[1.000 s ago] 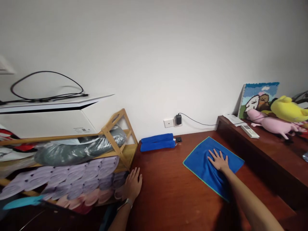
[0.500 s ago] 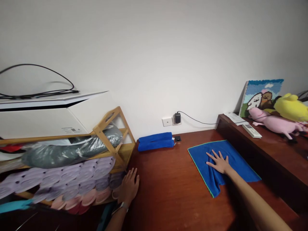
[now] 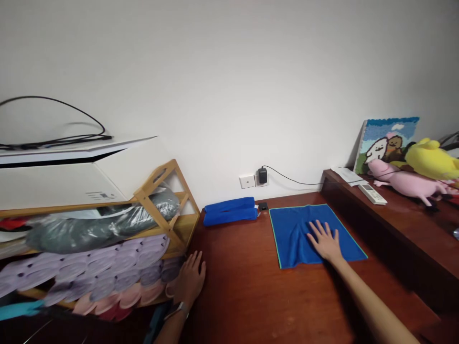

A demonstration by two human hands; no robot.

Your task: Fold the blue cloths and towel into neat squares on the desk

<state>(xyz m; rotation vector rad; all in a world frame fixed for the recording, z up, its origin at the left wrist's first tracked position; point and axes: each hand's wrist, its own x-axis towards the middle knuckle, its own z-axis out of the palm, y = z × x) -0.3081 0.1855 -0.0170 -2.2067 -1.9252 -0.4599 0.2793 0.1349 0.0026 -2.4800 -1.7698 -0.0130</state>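
Under my right hand (image 3: pixel 325 242) lies a blue cloth (image 3: pixel 347 239) with a green edge, spread on the reddish-brown wooden table (image 3: pixel 236 272). The fingers are spread flat on it, and wrinkles run through its left half. My left hand (image 3: pixel 191 278), a band on its wrist, rests open on the table's left edge beside the wooden rack. At the back of the table are two rolled or folded blue cloths (image 3: pixel 230 210), side by side, with a small dark object (image 3: pixel 263 207) at their right end.
A wooden rack (image 3: pixel 161 200) with purple and pink slippers (image 3: pixel 107 267) stands at left, a white box (image 3: pixel 64 177) on top. A black charger (image 3: pixel 263 175) is plugged into the wall. The raised right ledge carries a remote (image 3: pixel 373 194), plush toys (image 3: pixel 405 177) and a dog picture (image 3: pixel 387 143).
The cloth has slid left and its lower left corner, bunched before, now lies flatter and squarer. My right hand stays spread on it; my left hand is nearly unmoved.
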